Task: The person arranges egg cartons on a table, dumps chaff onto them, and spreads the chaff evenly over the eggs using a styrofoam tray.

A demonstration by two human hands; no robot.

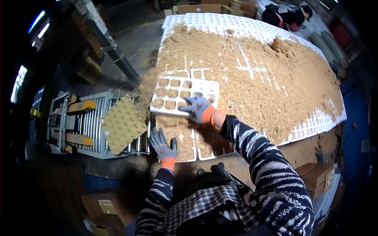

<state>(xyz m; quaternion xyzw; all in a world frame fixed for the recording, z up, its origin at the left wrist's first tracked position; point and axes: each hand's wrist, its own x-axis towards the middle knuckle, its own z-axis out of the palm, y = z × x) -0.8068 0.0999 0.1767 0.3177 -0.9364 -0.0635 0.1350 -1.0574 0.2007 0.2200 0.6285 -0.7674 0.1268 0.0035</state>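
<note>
A white multi-cell tray (156, 107) lies raised and slightly tilted over other trays of brown crumbly material. Its left cells hold that material, while cells on its right look mostly bare. My right hand (200, 108), in a grey and orange glove, is at the tray's near right edge, fingers over the cells and gripping it; the thumb's hold is partly hidden. Below the tray's left end, my left hand (162, 146) is open in a matching glove, fingers spread beside the near edge of the filled trays, apart from the raised tray.
Brown loose material (252, 78) covers many white trays on the large table. A roller conveyor (98, 126) with a yellowish dimpled sheet (123, 125) stands at left. A metal post (112, 49) rises behind. Cardboard boxes (317, 177) sit low right; a person (285, 16) bends at the far side.
</note>
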